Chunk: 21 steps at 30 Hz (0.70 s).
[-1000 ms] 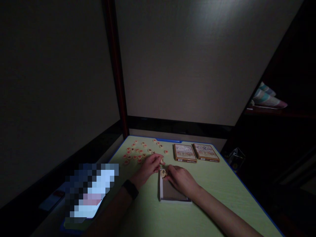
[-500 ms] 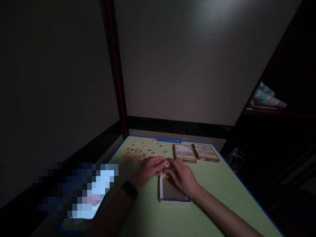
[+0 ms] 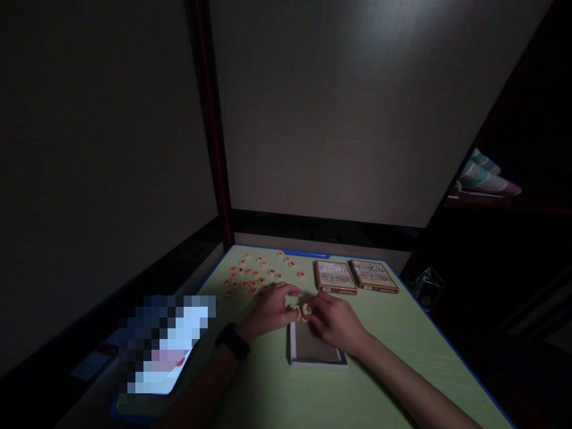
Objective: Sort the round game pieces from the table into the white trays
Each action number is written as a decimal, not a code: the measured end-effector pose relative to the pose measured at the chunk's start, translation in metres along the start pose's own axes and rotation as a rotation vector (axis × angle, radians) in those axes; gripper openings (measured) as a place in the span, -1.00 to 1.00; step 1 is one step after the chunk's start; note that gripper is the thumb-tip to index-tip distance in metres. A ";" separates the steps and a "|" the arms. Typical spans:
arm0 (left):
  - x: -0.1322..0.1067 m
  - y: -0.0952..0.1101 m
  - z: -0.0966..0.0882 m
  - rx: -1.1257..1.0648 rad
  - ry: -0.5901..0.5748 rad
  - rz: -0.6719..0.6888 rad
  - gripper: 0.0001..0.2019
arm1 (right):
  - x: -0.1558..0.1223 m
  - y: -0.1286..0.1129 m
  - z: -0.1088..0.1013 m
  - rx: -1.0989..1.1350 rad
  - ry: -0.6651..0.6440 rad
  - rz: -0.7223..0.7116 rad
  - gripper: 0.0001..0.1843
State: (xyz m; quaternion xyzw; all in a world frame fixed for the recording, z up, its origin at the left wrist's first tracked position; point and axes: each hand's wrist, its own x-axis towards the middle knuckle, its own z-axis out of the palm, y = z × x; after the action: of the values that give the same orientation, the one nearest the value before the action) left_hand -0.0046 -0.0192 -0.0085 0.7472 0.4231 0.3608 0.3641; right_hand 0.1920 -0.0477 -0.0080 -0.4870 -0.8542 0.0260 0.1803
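Observation:
Several round wooden Chinese chess pieces (image 3: 253,274) with red or dark characters lie scattered on the table. In front of me is a shallow open box tray (image 3: 318,342) with pale edges and a brown bottom. My right hand (image 3: 338,322) pinches one Chinese chess piece (image 3: 306,309) at the tray's far end. My left hand (image 3: 270,310), with a dark band on its wrist, has thumb and fingers apart; its thumb touches or lies close to another piece (image 3: 295,310) at the tray's far left corner. The hands partly cover that end.
Two flat printed boxes (image 3: 336,276) (image 3: 373,275) lie side by side at the back right of the green table (image 3: 393,357). A bright, pixelated screen (image 3: 172,351) stands at the left edge. Walls rise behind and to the left.
My left fingers have opened away from the piece they were at, with the thumb lower now. My right hand has brought its piece down and slightly nearer to the tray.

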 end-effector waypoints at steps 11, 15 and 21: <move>-0.004 -0.007 0.011 0.394 -0.086 0.106 -0.59 | -0.001 -0.004 0.003 -0.044 -0.095 0.017 -0.74; -0.004 -0.009 0.013 0.422 -0.080 0.120 -0.63 | 0.000 -0.003 0.006 -0.033 -0.096 0.013 -0.72; -0.003 -0.006 0.013 0.436 -0.070 0.108 -0.75 | 0.000 -0.001 0.007 -0.045 -0.091 -0.004 -0.75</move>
State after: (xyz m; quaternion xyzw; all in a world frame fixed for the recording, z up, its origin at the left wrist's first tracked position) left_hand 0.0027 -0.0229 -0.0204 0.8418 0.4377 0.2535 0.1885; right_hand 0.1888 -0.0470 -0.0148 -0.4875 -0.8629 0.0285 0.1300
